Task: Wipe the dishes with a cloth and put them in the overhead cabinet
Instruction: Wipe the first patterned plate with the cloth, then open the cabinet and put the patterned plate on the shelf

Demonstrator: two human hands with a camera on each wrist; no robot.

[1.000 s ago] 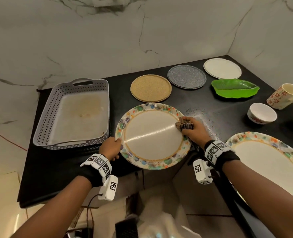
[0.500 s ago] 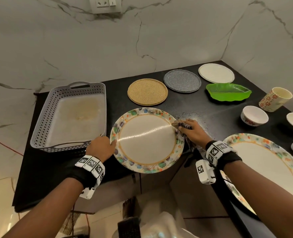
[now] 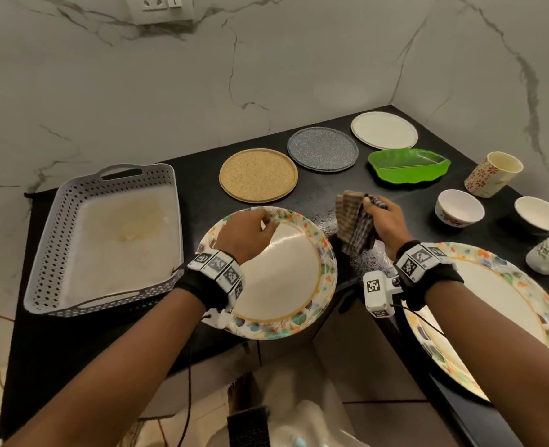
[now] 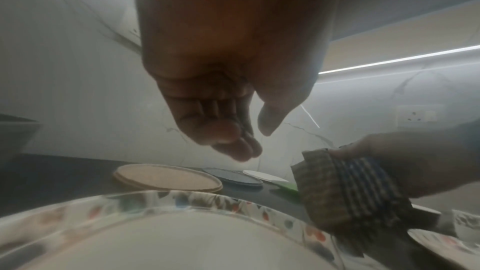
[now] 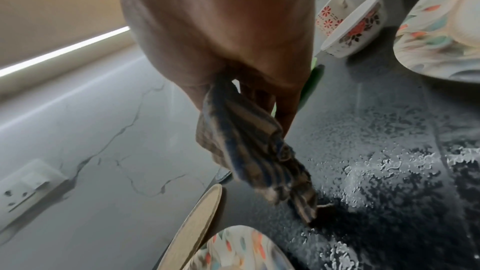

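Observation:
A floral-rimmed plate [image 3: 283, 279] lies flat on the black counter near its front edge, also seen in the left wrist view [image 4: 182, 233]. My left hand [image 3: 263, 225] hovers over the plate's far half with fingers loosely curled, holding nothing [image 4: 255, 141]. My right hand [image 3: 382, 221] is just right of the plate, above the counter. It grips a folded checked cloth [image 3: 353, 224], which hangs down from the fingers [image 5: 254, 151] clear of the plate.
A grey perforated basket [image 3: 41, 253] stands at the left. Behind are a tan plate [image 3: 257, 175], a speckled grey plate [image 3: 323, 150], a white plate [image 3: 384, 130] and a green leaf dish [image 3: 408, 169]. At right: cup [image 3: 492, 174], bowls [image 3: 458, 208], second floral plate [image 3: 508, 301]. Counter is wet [image 5: 376, 171].
My left hand left the plate's left rim and moved over the plate's far half. My right hand lifted the cloth off the plate's right rim, up and to the right.

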